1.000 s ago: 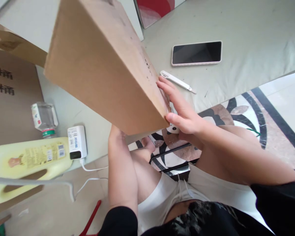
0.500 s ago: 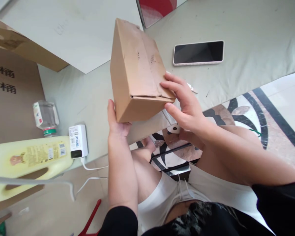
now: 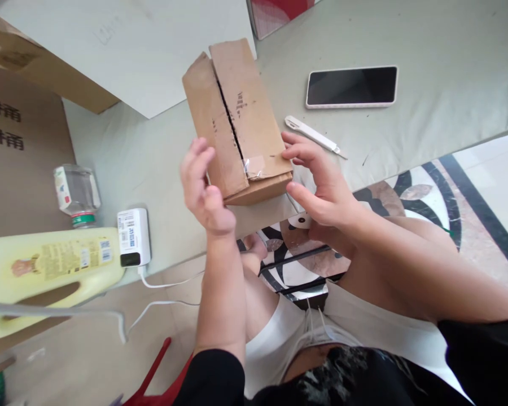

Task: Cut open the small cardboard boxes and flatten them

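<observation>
A cardboard box [image 3: 254, 121] stands near the table's front edge, its two top flaps split by a dark gap down the middle. A piece of clear tape lies over the front end of that seam. Beside the box's left front side is my left hand [image 3: 205, 189], its fingers apart and loosely curved, gripping nothing. At the right front corner, my right hand [image 3: 322, 180] has its fingertips and thumb at the cardboard without wrapping round it. Just past the right fingers lies a white utility knife [image 3: 315, 135]; its narrow tip points to the lower right.
A phone [image 3: 351, 87] lies at the back right of the cloth-covered table [image 3: 432, 67]. On the left are a plastic bottle [image 3: 76, 192], a white power bank [image 3: 133, 237] with a cable and a yellow jug [image 3: 46, 270]. A large white panel [image 3: 122, 51] borders the back.
The box has gone from tilted up in both hands to lower, on the table, its top seam now gaping. My left hand has come up from under it. The utility knife shows fully.
</observation>
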Available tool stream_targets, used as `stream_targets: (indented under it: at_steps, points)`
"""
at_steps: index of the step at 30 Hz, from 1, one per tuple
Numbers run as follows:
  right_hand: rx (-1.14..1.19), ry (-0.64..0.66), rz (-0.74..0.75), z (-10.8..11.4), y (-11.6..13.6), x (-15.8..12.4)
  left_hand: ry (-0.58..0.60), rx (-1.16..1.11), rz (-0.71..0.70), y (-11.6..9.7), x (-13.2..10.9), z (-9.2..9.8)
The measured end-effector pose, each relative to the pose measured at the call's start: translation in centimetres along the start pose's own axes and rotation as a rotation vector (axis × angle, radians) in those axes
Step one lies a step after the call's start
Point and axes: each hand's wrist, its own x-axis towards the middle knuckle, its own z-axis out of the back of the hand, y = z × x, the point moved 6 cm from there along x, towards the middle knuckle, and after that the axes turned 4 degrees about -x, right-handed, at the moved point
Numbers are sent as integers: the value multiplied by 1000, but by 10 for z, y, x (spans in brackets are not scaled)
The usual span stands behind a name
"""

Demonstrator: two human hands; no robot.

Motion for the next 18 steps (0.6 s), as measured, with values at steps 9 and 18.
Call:
stream_targets:
  at_steps: [9,18]
  points:
    - [-229,-12,-71,14,0,5,144,43,-18,0,-9,-5]
    - [-819,130,-472,25,-60,3,114,75,57,0,-11,-5]
